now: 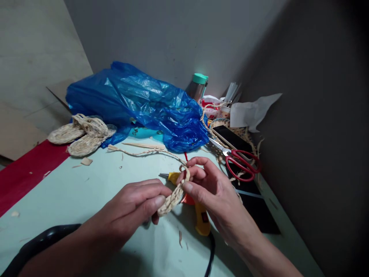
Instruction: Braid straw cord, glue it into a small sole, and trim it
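Two bare hands are closed on one short braided straw piece (173, 200), held above the pale green tabletop near its middle. Thumb and fingers of the left hand (137, 204) grip its lower, rounded end; the right hand (211, 188) pinches its upper end between thumb and fingers, where a narrow strand curls into a small loop. The piece slants up toward the right hand. A thin twisted straw cord (141, 152) runs across the tabletop to the right fingertips; whether it joins the braid cannot be told.

Beneath and behind the right hand lies a yellow glue gun (202, 223), its nozzle pointing left and its black cable (211, 250) trailing toward the near edge. To the right, red-handled scissors (243, 165) lie with their blades toward the blue plastic bag (138, 96), just beside a dark smartphone (232, 137). The crumpled bag spreads along the back. At its left, three oval woven straw pieces (86, 144) lie heaped partly over a red strip (34, 169). Behind the bag's right end stands a metal bottle with a teal lid (200, 78).
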Demonstrator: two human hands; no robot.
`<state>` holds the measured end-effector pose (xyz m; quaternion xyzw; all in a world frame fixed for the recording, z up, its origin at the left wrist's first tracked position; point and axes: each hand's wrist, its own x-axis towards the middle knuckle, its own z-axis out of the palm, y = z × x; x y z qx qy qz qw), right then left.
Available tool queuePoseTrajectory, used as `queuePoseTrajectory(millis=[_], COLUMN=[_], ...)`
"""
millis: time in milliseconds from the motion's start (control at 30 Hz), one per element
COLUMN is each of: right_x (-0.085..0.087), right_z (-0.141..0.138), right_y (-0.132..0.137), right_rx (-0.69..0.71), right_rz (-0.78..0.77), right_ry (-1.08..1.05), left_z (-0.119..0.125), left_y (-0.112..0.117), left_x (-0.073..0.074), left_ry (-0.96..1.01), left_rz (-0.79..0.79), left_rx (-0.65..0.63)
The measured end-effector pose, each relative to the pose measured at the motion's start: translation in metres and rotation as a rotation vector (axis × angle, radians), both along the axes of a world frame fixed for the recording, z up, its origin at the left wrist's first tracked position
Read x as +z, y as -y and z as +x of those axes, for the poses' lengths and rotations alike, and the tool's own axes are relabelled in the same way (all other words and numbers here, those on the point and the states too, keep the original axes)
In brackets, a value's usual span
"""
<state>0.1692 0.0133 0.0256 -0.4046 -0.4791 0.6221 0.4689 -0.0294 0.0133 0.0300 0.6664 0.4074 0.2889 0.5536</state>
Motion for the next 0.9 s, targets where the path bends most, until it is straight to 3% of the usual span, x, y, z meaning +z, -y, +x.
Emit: queuePoseTrajectory(millis=[67, 133, 300, 433, 567, 733, 900], right_x=[-0.001, -0.001, -0.001, -0.001, -0.003, -0.003, -0.003], right_z=[0.0, -0.001, 0.0, 0.004, 0.003, -0.007, -0.014], right_y=[0.0, 0.001, -0.002, -0.007, -0.004, 0.008, 0.013], right_rx=[-0.012, -0.018, -0.129, -0.299, -0.287, -0.229, -0.187], right_rz=[0.015, 0.003, -0.049, -0.044, 0.055, 0.214, 0.207], right_ry=[-0.022, -0.055, -0.178, -0.225, -0.138, -0.007, -0.012], left_z=[0.0, 0.0, -0.001, -0.005, -0.009, -0.006, 0.004], left_y=[0.002, 0.003, 0.001, -0.006, -0.009, -0.002, 0.007], left_x=[0.0, -0.001, -0.003, 0.002, 0.004, 0.0, -0.009], left_ry=[-0.002, 0.028, 0.293, 0.407, 0.337, 0.17, 0.024], left_rz=[0.016, -0.064, -0.278, -0.26, -0.145, 0.038, 0.358], left_rx=[0.001, 0.045, 0.223, 0.458, 0.667, 0.517, 0.276])
